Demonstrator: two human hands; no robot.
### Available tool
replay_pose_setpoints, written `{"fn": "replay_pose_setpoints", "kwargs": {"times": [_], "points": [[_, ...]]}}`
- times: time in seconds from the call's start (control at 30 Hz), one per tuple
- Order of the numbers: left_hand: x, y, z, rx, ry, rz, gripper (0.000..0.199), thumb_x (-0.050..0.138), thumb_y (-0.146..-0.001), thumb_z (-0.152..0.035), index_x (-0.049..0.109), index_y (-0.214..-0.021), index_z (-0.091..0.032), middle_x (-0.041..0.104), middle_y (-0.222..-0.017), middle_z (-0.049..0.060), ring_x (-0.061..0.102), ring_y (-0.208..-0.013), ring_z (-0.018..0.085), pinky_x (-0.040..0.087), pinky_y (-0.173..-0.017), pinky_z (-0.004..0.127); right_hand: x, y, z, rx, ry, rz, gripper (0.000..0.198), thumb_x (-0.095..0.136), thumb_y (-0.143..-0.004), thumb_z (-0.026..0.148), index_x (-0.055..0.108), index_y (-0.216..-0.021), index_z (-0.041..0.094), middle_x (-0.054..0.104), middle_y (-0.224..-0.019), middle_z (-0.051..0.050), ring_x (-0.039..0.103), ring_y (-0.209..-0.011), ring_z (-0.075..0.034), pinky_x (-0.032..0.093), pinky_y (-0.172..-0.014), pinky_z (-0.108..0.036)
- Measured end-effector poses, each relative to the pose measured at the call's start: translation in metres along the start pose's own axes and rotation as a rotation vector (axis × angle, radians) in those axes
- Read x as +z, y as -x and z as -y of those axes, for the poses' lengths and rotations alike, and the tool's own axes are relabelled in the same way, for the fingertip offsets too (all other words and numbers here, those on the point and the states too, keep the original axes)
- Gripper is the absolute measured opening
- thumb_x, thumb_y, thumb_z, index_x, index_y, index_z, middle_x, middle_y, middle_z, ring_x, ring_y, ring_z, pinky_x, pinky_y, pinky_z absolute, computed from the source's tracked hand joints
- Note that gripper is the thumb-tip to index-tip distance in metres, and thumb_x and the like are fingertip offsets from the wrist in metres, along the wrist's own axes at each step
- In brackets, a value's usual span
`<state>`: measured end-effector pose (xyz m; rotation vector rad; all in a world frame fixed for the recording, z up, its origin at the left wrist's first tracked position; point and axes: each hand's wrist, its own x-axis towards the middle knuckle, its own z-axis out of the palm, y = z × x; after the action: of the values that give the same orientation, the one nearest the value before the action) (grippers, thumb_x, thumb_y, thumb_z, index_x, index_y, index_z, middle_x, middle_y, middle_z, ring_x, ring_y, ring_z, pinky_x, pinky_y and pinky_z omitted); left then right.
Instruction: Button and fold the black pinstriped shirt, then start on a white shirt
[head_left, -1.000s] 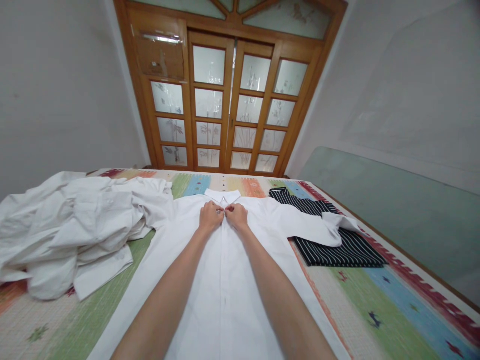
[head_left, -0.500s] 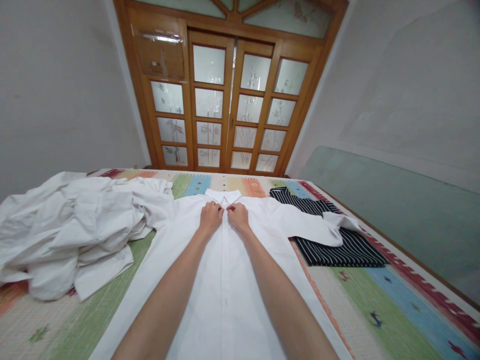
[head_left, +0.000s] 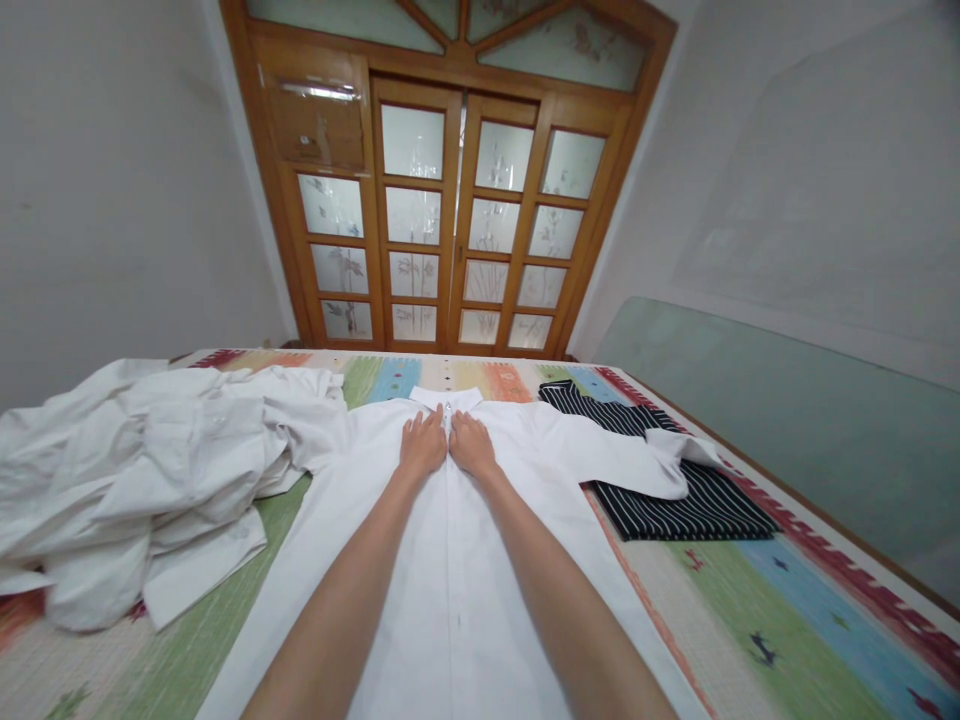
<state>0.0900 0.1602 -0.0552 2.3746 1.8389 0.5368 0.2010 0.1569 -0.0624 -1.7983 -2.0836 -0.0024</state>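
A white button-up shirt (head_left: 405, 610) lies front up and spread out, its collar (head_left: 465, 398) at the far end. My left hand (head_left: 424, 440) is at the left of the front opening just under the collar, fingers curled on the cloth. Close beside it, across the button placket (head_left: 450, 560), my right hand (head_left: 471, 442) has its fingers bent onto the right edge. Both hands seem to pinch the placket; the fingertips and any button between them are too small to make out. One short sleeve (head_left: 622, 455) stretches out to the right.
A heap of crumpled white shirts (head_left: 187, 440) lies to the left. On the right, a folded black-and-white striped garment (head_left: 697, 505) lies partly under the sleeve. A patterned, many-coloured cloth (head_left: 720, 620) covers the surface. Beyond are wooden glass doors (head_left: 456, 230) and a pale green headboard-like panel (head_left: 750, 360).
Both hands stay at the placket below the collar. Their fingers have shifted slightly, the left ones reaching further up toward the collar. The view has tilted up a little.
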Motion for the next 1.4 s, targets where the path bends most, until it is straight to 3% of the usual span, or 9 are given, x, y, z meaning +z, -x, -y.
{"fn": "replay_pose_setpoints", "kwargs": {"times": [0.23,0.53,0.7,0.87,1.13,1.27,1.4], "points": [[-0.001,-0.006,0.002,0.031,-0.021,0.011,0.054,0.032,-0.093,-0.022,0.037,-0.146,-0.016,0.052,-0.143,0.013,0.034,-0.141,0.028,0.027,-0.11,0.049,0.001,-0.003,0.0,0.017,0.012,0.012,0.047,0.037,-0.094,0.017,0.048,-0.139,0.011,0.044,-0.148,-0.015,0.038,-0.138,-0.025,0.029,-0.111,-0.042],[-0.007,-0.001,0.0,-0.058,0.004,-0.108,0.04,0.039,-0.091,-0.018,0.059,-0.125,-0.015,0.067,-0.12,0.014,0.061,-0.114,0.023,0.038,-0.101,0.034,0.004,-0.012,-0.002,0.061,0.022,0.043,0.051,0.036,-0.095,0.021,0.042,-0.145,0.015,0.04,-0.152,-0.012,0.032,-0.141,-0.027,0.023,-0.113,-0.044],[-0.004,-0.002,0.0,-0.013,-0.006,-0.085,0.041,0.038,-0.094,-0.021,0.054,-0.131,-0.012,0.062,-0.129,0.016,0.05,-0.129,0.024,0.033,-0.108,0.037,0.004,-0.014,-0.006,0.029,0.031,0.009,0.049,0.037,-0.095,0.019,0.047,-0.142,0.021,0.046,-0.148,-0.008,0.036,-0.138,-0.026,0.025,-0.112,-0.042],[0.001,-0.002,0.0,-0.011,0.011,-0.086,0.041,0.037,-0.097,-0.026,0.05,-0.134,-0.014,0.059,-0.135,0.015,0.044,-0.134,0.024,0.03,-0.11,0.04,0.004,-0.014,-0.008,-0.035,0.036,-0.026,0.039,0.04,-0.094,0.02,0.064,-0.125,0.023,0.052,-0.142,-0.008,0.04,-0.134,-0.025,0.029,-0.11,-0.038],[0.003,-0.002,0.001,-0.016,0.032,-0.092,0.044,0.037,-0.095,-0.023,0.046,-0.137,-0.014,0.056,-0.137,0.016,0.041,-0.136,0.024,0.028,-0.112,0.039,0.009,-0.018,-0.011,0.038,0.03,0.006,0.045,0.035,-0.1,0.033,0.047,-0.143,0.029,0.044,-0.15,-0.007,0.036,-0.136,-0.03,0.028,-0.108,-0.045],[0.002,-0.002,0.001,-0.028,0.022,-0.082,0.044,0.037,-0.096,-0.024,0.046,-0.137,-0.012,0.056,-0.137,0.017,0.04,-0.137,0.025,0.027,-0.112,0.039,0.007,-0.025,-0.012,0.079,0.014,-0.003,0.041,0.037,-0.1,0.04,0.052,-0.137,0.035,0.046,-0.148,-0.004,0.041,-0.13,-0.031,0.032,-0.102,-0.048],[0.001,-0.001,0.0,-0.025,0.013,-0.091,0.044,0.039,-0.095,-0.025,0.047,-0.136,-0.01,0.058,-0.135,0.018,0.043,-0.135,0.025,0.029,-0.111,0.038,0.003,-0.042,-0.019,0.078,-0.084,-0.086,0.037,0.034,-0.1,0.031,0.062,-0.125,0.029,0.06,-0.132,-0.006,0.048,-0.119,-0.027,0.037,-0.097,-0.041]]}}
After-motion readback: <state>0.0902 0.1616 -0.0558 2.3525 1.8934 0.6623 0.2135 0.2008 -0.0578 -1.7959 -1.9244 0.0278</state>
